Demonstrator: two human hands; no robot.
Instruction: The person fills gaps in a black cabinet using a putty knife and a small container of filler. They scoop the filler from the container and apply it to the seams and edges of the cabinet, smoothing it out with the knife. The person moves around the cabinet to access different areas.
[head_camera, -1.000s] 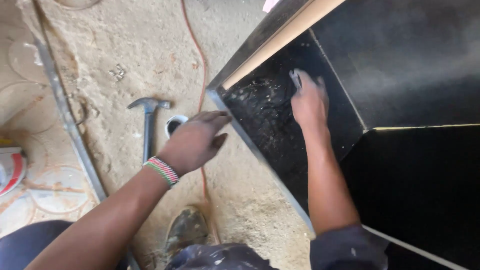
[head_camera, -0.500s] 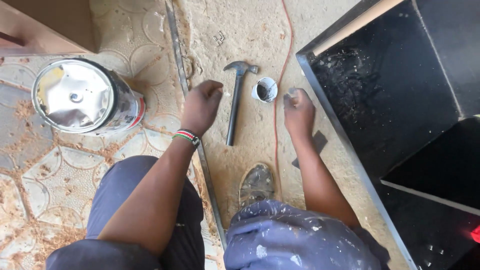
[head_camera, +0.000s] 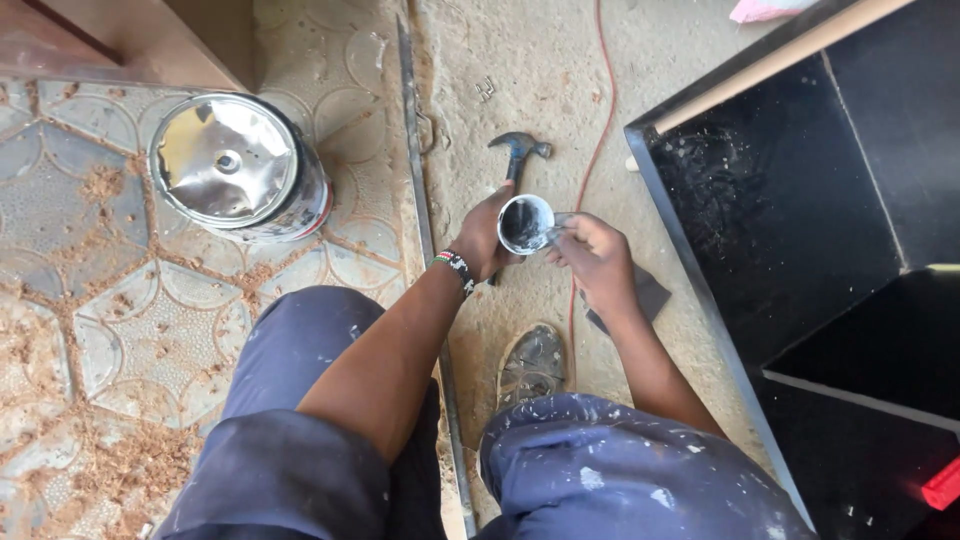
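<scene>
My left hand (head_camera: 482, 237) holds a small white cup (head_camera: 525, 222) with dark paste inside, lifted just above the sandy floor. My right hand (head_camera: 597, 262) is right beside it, fingertips pinched at the cup's right rim. A dark flat sheet (head_camera: 645, 297) sticks out from under that hand and seems tucked in its grip. A beaded band circles my left wrist. A claw hammer (head_camera: 519, 149) lies on the floor just beyond the cup, its handle hidden behind my left hand.
A black cabinet (head_camera: 790, 210) lies open on the right, its inside smeared with dust. A large shiny tin (head_camera: 235, 165) stands at the left on patterned tiles. A metal strip (head_camera: 420, 190) and a red cord (head_camera: 598, 120) run along the floor. My shoe (head_camera: 530, 365) is below.
Both hands came out of the cabinet toward the floor by the hammer. My left hand picked up the white cup, and my right hand moved to its rim.
</scene>
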